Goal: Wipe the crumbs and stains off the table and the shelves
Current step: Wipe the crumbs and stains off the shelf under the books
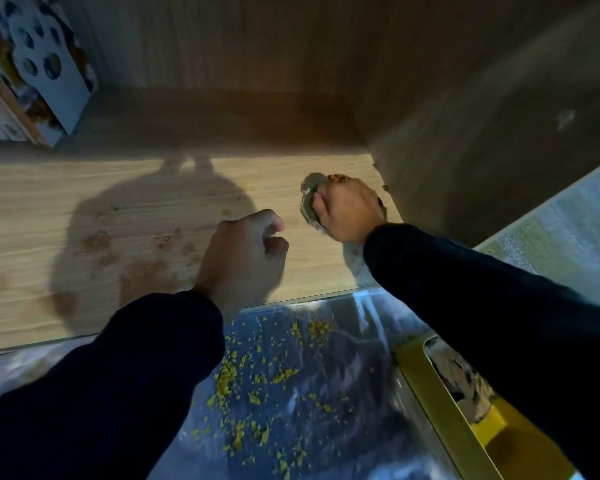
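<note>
Head view: two hands over a wooden shelf (153, 202), one wiping its right corner.

Right hand (350, 211) has its fingers curled round a grey cloth (309, 192) and presses it to the shelf board just beside the side panel (482, 133). Left hand (243, 254) hangs above the board with fingers loosely curled, holding nothing. Brownish stains (142, 258) mark the board left of that hand. Yellow crumbs (257, 375) lie scattered on the clear plastic sheet (326, 427) below the shelf edge, beside a yellow dustpan (447, 410). Printed boxes (32, 64) stand at far left; their lettering is too blurred to read.
</note>
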Demonstrator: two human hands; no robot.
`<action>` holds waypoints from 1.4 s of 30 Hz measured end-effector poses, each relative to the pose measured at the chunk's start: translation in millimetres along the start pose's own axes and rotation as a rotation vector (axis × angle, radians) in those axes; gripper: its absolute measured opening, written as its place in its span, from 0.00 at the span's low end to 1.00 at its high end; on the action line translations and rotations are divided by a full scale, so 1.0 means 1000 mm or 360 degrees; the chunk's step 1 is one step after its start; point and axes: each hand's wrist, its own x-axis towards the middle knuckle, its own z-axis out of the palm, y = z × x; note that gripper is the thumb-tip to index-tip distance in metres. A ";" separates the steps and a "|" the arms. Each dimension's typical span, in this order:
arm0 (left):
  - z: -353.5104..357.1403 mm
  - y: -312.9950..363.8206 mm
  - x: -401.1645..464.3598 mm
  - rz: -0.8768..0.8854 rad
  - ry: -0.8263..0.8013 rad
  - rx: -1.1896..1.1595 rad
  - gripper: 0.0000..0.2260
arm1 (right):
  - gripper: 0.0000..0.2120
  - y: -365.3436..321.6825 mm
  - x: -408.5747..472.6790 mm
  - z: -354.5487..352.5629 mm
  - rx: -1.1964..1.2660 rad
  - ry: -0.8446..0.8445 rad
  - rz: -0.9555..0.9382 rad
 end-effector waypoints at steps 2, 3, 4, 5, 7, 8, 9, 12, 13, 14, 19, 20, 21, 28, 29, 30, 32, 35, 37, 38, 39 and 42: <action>-0.002 0.005 -0.001 0.0044 0.0025 -0.0067 0.06 | 0.19 -0.005 0.015 -0.004 -0.0018 -0.0035 0.0096; -0.004 0.007 -0.001 0.0067 0.0046 -0.0054 0.06 | 0.20 -0.007 0.009 -0.006 -0.0020 -0.0067 0.0077; -0.007 0.009 0.000 0.0084 0.0078 -0.0014 0.07 | 0.21 -0.008 -0.006 -0.009 -0.0004 -0.0115 0.0026; -0.010 0.011 0.002 0.0095 0.0117 0.0023 0.07 | 0.20 -0.009 -0.026 -0.010 0.0039 -0.0159 -0.0053; -0.013 0.012 0.005 0.0092 0.0182 0.0013 0.08 | 0.16 -0.012 -0.069 -0.018 0.0151 -0.0288 -0.0168; -0.014 0.013 0.005 0.0082 0.0204 -0.0016 0.07 | 0.13 -0.013 -0.082 -0.022 0.0197 -0.0346 -0.0211; -0.012 0.016 0.005 0.0082 0.0214 -0.0027 0.07 | 0.12 -0.011 -0.088 -0.023 0.0248 -0.0382 -0.0221; -0.005 0.018 -0.001 0.0113 0.0218 -0.0003 0.07 | 0.12 -0.002 -0.087 -0.020 0.0289 -0.0287 -0.0159; -0.003 0.017 -0.003 0.0112 0.0197 -0.0016 0.07 | 0.19 0.002 -0.090 -0.018 0.0196 -0.0216 -0.0091; -0.001 0.015 -0.003 0.0103 0.0179 -0.0035 0.07 | 0.24 0.004 -0.096 -0.014 0.0101 -0.0179 -0.0024; 0.002 0.009 0.013 0.0164 0.0097 0.0068 0.08 | 0.30 -0.024 -0.140 0.000 0.0169 -0.0300 -0.0069; 0.002 0.009 0.018 0.0182 0.0089 0.0077 0.09 | 0.32 -0.023 -0.137 -0.001 0.0197 -0.0350 -0.0071; 0.004 0.010 0.023 0.0187 0.0090 0.0082 0.10 | 0.34 -0.018 -0.126 -0.001 0.0197 -0.0393 -0.0057; 0.009 0.015 0.035 0.0192 0.0074 0.0078 0.09 | 0.30 0.000 -0.027 0.001 0.0289 -0.0496 0.0072; 0.006 0.015 0.036 0.0185 0.0069 0.0085 0.09 | 0.31 0.000 -0.050 -0.003 0.0300 -0.0497 -0.0050; 0.004 0.015 0.038 0.0169 0.0059 0.0085 0.09 | 0.31 0.002 -0.081 -0.008 0.0278 -0.0499 -0.0182; -0.001 0.011 0.040 0.0103 0.0078 0.0051 0.09 | 0.30 0.011 -0.131 -0.017 0.0268 -0.0521 -0.0384; -0.008 0.009 0.041 0.0085 0.0069 0.0035 0.10 | 0.33 0.030 -0.114 -0.016 0.0203 -0.0549 -0.0268; -0.013 0.006 0.037 0.0073 0.0088 0.0037 0.11 | 0.37 0.031 -0.064 -0.005 0.0144 -0.0503 -0.0083; -0.014 0.005 0.035 0.0071 0.0072 0.0038 0.10 | 0.37 0.030 -0.037 0.002 0.0155 -0.0495 0.0039; -0.013 0.004 0.033 0.0069 0.0056 0.0034 0.09 | 0.35 0.027 -0.010 0.007 0.0161 -0.0480 0.0176; -0.012 -0.002 0.033 0.0055 0.0089 0.0072 0.08 | 0.31 -0.008 0.026 0.010 0.0219 -0.0419 0.0343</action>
